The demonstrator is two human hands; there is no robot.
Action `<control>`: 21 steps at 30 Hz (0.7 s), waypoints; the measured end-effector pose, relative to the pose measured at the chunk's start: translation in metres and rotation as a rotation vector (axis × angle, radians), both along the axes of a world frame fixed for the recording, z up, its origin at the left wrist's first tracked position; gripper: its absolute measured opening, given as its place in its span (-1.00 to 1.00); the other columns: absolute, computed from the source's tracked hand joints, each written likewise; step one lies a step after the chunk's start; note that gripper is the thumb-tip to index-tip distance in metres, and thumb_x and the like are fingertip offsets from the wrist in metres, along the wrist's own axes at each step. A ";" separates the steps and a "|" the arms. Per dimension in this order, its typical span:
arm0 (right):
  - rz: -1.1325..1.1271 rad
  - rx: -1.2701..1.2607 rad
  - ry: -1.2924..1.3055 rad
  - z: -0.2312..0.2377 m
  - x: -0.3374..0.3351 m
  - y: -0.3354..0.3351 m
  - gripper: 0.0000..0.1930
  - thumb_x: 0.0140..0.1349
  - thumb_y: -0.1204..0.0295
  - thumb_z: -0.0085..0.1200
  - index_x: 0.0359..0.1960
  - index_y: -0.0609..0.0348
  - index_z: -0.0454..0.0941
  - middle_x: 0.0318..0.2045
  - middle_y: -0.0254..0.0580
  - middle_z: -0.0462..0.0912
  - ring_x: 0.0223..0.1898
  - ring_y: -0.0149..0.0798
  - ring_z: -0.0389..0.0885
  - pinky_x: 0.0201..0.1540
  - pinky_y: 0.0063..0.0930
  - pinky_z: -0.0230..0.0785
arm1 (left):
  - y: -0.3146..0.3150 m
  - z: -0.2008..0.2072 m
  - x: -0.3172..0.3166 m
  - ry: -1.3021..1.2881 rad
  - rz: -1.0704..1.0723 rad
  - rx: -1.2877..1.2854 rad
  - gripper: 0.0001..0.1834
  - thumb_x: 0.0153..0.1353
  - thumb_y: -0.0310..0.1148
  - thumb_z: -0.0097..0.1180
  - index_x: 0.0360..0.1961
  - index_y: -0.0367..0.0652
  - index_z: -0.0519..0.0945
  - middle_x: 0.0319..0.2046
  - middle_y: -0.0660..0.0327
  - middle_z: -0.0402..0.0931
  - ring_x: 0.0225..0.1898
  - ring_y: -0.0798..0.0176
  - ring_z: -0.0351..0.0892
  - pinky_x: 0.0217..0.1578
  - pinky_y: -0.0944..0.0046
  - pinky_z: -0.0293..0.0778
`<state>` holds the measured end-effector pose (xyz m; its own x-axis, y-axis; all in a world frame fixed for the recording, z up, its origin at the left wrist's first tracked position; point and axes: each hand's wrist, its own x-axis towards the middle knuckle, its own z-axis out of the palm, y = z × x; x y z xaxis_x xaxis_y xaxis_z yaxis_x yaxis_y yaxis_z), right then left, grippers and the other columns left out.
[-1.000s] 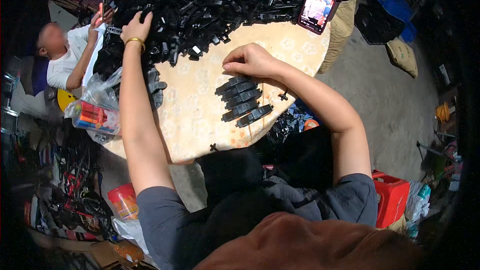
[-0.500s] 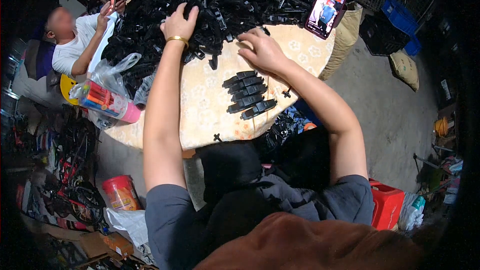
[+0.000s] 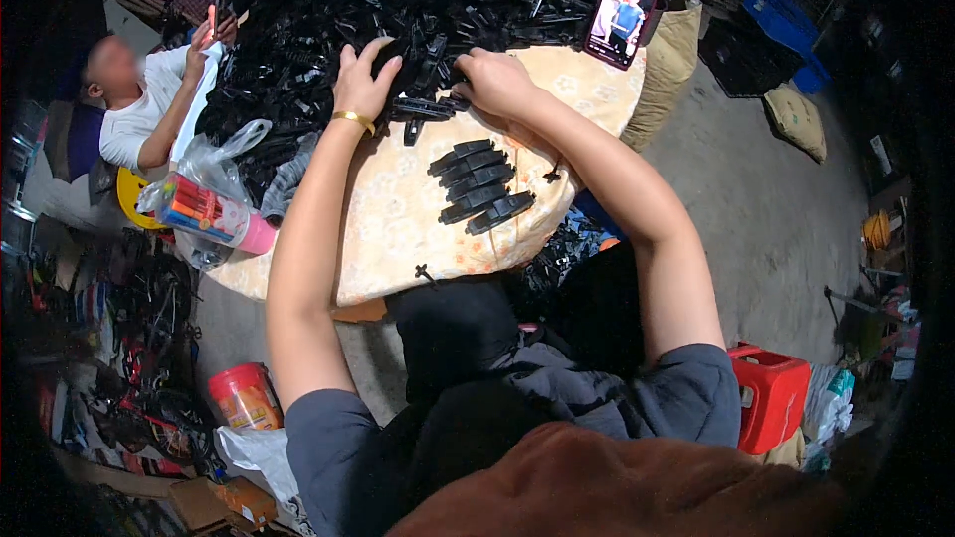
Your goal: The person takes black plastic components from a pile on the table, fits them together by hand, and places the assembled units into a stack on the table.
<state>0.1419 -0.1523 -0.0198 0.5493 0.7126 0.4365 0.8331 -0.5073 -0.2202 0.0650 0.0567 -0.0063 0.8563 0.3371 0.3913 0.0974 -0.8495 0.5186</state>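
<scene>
A large heap of black plastic clip-like parts [image 3: 298, 50] covers the far side of a table with a cream, flower-patterned cloth [image 3: 388, 229]. My left hand [image 3: 366, 85], a gold bangle at its wrist, rests on the heap's near edge with fingers spread. Across from it, my right hand [image 3: 497, 85] is curled at the heap's edge, its fingertips among the parts; whatever they hold is hidden. Between my hands lie a few loose black parts [image 3: 426, 107]. Nearer me, several matching black parts [image 3: 477, 175] sit side by side in a stack-like row.
A phone [image 3: 622, 18] with a lit screen stands at the table's right edge, beside a tan sack [image 3: 668, 75]. At left are a clear tub of colored pens [image 3: 214, 214] and a plastic bag [image 3: 231, 151]. A person [image 3: 149, 104] holding a phone sits beyond. A red stool [image 3: 771, 393] is at right.
My left hand has come down toward me on the heap. My right hand has shifted left and curled its fingers at the heap's edge. Loose parts now lie between my hands.
</scene>
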 end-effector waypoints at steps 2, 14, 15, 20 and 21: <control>0.002 -0.018 -0.100 0.001 -0.001 0.000 -0.77 -0.01 0.31 0.14 -0.38 0.19 0.51 -0.39 -0.04 0.56 -0.30 0.02 0.58 -0.26 -0.14 0.44 | 0.002 -0.006 -0.006 -0.207 -0.022 0.096 -0.53 0.06 -0.02 0.16 0.01 0.12 0.53 0.18 -0.21 0.17 0.17 -0.23 0.25 0.15 0.05 0.21; 0.085 0.164 -0.139 -0.005 -0.012 -0.042 -0.87 -0.04 0.40 0.15 -0.48 0.17 0.53 -0.43 -0.13 0.54 -0.28 -0.05 0.51 -0.25 -0.22 0.40 | -0.060 0.022 -0.063 -0.304 -0.346 0.334 -0.60 0.05 -0.38 0.17 -0.04 -0.18 0.48 -0.36 0.01 0.43 -0.26 -0.05 0.40 -0.19 0.11 0.35; 0.084 0.162 -0.136 -0.004 -0.013 -0.043 -0.87 -0.04 0.40 0.15 -0.48 0.17 0.53 -0.43 -0.13 0.54 -0.28 -0.05 0.51 -0.25 -0.22 0.40 | -0.073 0.020 -0.068 -0.254 -0.391 0.205 -0.56 0.07 -0.39 0.15 0.02 -0.17 0.42 -0.36 -0.03 0.47 -0.29 -0.08 0.45 -0.21 0.10 0.38; 0.105 0.288 -0.145 0.000 -0.014 -0.048 -0.89 -0.04 0.44 0.18 -0.51 0.19 0.52 -0.44 -0.15 0.55 -0.30 -0.07 0.50 -0.26 -0.26 0.39 | -0.092 0.014 -0.076 0.194 -0.478 -0.213 -0.70 0.12 -0.42 0.10 -0.09 -0.20 0.47 -0.33 -0.06 0.49 -0.25 -0.05 0.49 -0.20 0.10 0.39; 0.140 0.319 -0.167 0.004 -0.017 -0.047 -0.90 -0.02 0.46 0.17 -0.48 0.21 0.53 -0.44 -0.14 0.56 -0.35 -0.07 0.52 -0.30 -0.30 0.41 | -0.088 0.009 -0.076 0.103 -0.479 -0.114 -0.76 0.13 -0.41 0.09 -0.15 -0.22 0.51 -0.35 -0.04 0.49 -0.25 -0.05 0.49 -0.20 0.11 0.39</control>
<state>0.1253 -0.1994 -0.0162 0.3587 0.5896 0.7236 0.9274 -0.3136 -0.2042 -0.0107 -0.0316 0.0032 0.9575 -0.0678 0.2803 -0.2342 -0.7500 0.6186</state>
